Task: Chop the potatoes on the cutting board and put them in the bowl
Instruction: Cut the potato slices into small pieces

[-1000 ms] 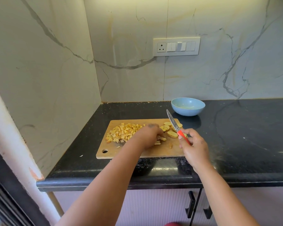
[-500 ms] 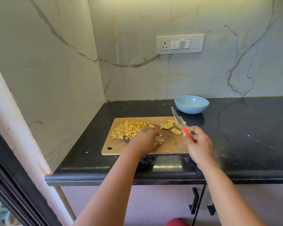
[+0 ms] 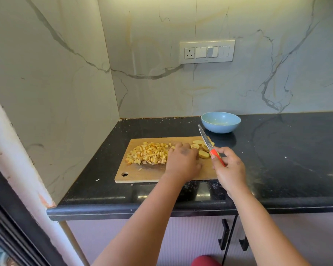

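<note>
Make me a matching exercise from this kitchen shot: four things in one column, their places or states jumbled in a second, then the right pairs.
Things:
1. bowl
2. knife
3. diced potato
4. potato slices

Places or states:
A. heaped on the board's left part
B. held in the right hand
C. on the counter behind the cutting board
D. uncut rounds under the blade

Pairs: 1-C, 2-B, 3-A, 4-D

Left hand (image 3: 183, 162) apparently pushed loose potato pieces (image 3: 150, 155) left
</note>
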A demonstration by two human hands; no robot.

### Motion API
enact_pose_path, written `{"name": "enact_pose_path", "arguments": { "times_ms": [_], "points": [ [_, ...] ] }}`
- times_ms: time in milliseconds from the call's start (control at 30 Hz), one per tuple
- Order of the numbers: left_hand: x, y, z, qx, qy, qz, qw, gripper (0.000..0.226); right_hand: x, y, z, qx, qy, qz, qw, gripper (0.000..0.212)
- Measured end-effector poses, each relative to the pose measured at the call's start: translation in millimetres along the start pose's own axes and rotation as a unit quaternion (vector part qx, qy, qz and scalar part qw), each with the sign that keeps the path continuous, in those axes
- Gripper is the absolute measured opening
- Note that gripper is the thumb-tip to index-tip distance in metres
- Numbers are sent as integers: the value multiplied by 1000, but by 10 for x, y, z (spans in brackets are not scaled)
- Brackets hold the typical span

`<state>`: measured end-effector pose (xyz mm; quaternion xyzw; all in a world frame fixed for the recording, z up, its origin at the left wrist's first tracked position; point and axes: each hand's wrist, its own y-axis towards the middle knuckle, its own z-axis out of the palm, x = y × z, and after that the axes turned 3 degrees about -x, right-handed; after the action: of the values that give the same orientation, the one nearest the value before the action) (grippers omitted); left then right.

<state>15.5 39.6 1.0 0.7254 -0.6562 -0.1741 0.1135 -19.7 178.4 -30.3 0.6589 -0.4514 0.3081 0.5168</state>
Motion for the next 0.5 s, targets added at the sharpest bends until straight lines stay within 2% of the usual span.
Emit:
{"name": "enact_pose_path", "arguments": {
  "times_ms": [133,267,500],
  "points": [
    [-141,6,106,41,-1,-36,998,32,5,-2,-2,6,-1,-3,1000,13],
    [-171,-19,109,40,-51,-33,997,18,4,-6,-2,4,-6,-8,1000,14],
    [131,-126,66,-47,-73,-11,996,13,-5,-10,-2,9,-3,-21,1000,15]
  ]
}}
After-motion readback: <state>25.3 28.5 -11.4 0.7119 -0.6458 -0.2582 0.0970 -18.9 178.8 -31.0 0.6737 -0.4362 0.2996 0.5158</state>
